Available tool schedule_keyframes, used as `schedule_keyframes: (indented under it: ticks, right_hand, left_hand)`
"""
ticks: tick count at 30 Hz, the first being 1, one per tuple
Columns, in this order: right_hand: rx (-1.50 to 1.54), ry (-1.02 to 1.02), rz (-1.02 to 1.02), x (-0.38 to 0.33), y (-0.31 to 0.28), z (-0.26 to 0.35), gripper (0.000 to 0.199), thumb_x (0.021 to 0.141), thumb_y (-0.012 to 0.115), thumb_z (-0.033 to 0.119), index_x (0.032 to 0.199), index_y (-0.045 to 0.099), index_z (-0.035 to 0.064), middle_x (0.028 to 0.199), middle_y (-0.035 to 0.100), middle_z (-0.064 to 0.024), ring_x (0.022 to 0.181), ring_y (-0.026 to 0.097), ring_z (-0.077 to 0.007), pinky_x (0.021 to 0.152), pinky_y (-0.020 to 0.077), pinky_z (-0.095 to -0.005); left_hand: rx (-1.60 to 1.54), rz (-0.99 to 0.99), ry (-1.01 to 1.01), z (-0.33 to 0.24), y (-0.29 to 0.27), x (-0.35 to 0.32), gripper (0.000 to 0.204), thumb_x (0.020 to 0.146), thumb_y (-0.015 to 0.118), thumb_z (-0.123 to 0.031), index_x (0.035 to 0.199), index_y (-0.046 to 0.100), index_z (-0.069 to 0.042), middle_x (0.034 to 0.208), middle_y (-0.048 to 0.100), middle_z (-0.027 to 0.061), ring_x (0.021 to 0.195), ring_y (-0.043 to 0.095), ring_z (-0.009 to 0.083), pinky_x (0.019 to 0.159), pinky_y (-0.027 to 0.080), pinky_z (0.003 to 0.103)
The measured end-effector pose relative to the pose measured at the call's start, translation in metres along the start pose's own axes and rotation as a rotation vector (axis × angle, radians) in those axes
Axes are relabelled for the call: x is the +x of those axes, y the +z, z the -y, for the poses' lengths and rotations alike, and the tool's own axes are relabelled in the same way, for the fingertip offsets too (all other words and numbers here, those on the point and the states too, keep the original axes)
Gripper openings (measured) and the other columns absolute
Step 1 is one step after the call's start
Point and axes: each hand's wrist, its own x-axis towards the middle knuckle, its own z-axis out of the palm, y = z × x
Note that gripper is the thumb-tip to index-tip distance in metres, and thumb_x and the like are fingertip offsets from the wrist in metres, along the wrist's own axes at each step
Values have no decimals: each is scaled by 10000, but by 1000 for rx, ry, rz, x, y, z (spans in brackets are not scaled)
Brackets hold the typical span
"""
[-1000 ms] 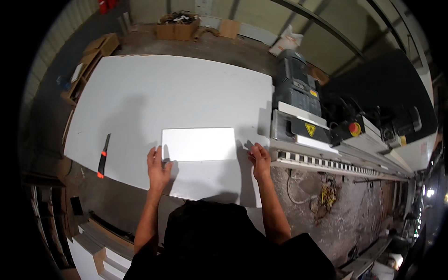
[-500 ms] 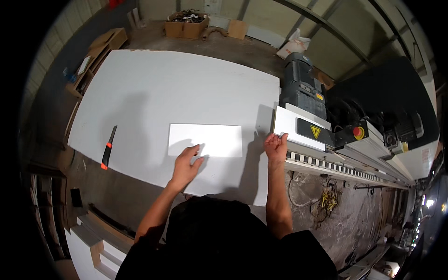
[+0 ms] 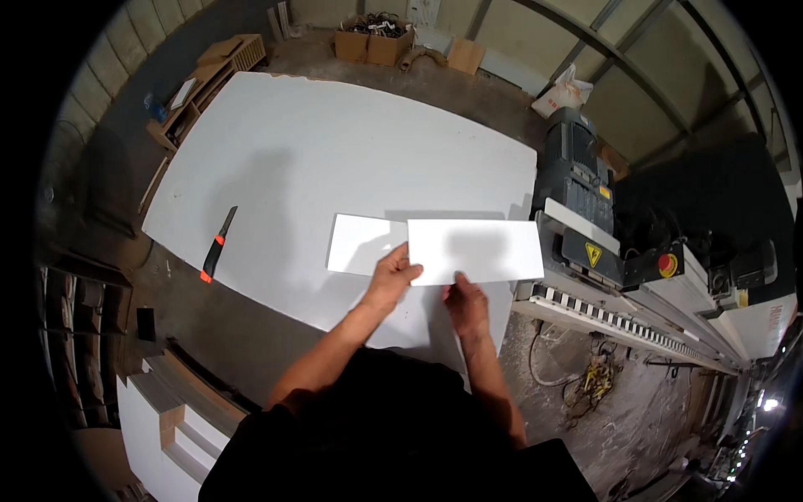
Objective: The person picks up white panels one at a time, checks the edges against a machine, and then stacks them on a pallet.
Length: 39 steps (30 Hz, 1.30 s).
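Observation:
A white rectangular panel (image 3: 481, 251) is held up over the right side of the white-topped table (image 3: 368, 151). My left hand (image 3: 393, 279) pinches it at its left edge, thumb on top. At the near edge of the same panel, my right hand (image 3: 467, 307) grips with the fingers partly hidden beneath. A second white panel (image 3: 360, 241) lies flat on the table, partly covered by the held one and by my left hand. Off to the left rests a knife (image 3: 219, 244) with a black and orange handle, its blade pointing away from me.
To the right stands a machine with a grey motor (image 3: 577, 159), a red stop button (image 3: 667, 265) and a toothed rail (image 3: 619, 318). Shelving (image 3: 79, 335) is at the left. Cardboard boxes (image 3: 374, 46) and a white sack (image 3: 565, 92) sit on the floor beyond the table.
The panel that lay against the machine has come left over the table in my right hand. My left hand has left the lying panel and taken hold of this one.

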Motion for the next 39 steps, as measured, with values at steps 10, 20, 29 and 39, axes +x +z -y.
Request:
schedule_keyframes:
  ticks: [10,20,29,39]
  right_hand:
    - [-469,-357,-224,14,-40,15,212,873,697,58,1069,650,-8,924,682,-73,763,626,-131,686,517,-277]
    - [-1469,-596,-185,12,-36,-1,441,754,735,100,1170,623,1,1019,655,-152,883,653,-274,778,531,-372]
    - [-1610,-798,-204,18,-36,-2,314,718,771,87,1009,670,26,874,668,-138,780,653,-312,723,526,-388]
    - [-1516,-647,-123,19,-40,4,318,791,735,171,1053,657,9,844,654,-147,759,642,-281,705,518,-383]
  left_hand:
    - [314,-216,-23,-50,-118,-7,476,885,559,40,1359,529,2,1077,665,90,987,612,155,925,469,278]
    - [1276,-149,197,-38,-134,-23,766,750,739,-18,1437,400,-7,1390,430,220,1237,483,364,988,477,382]
    - [1403,-195,259,-33,-141,-23,769,701,748,19,1401,427,22,1347,503,226,1196,528,385,988,482,390]
    - [1347,-185,233,-29,-144,-22,788,727,754,-36,1425,394,26,1348,500,238,1235,511,372,1012,461,386]
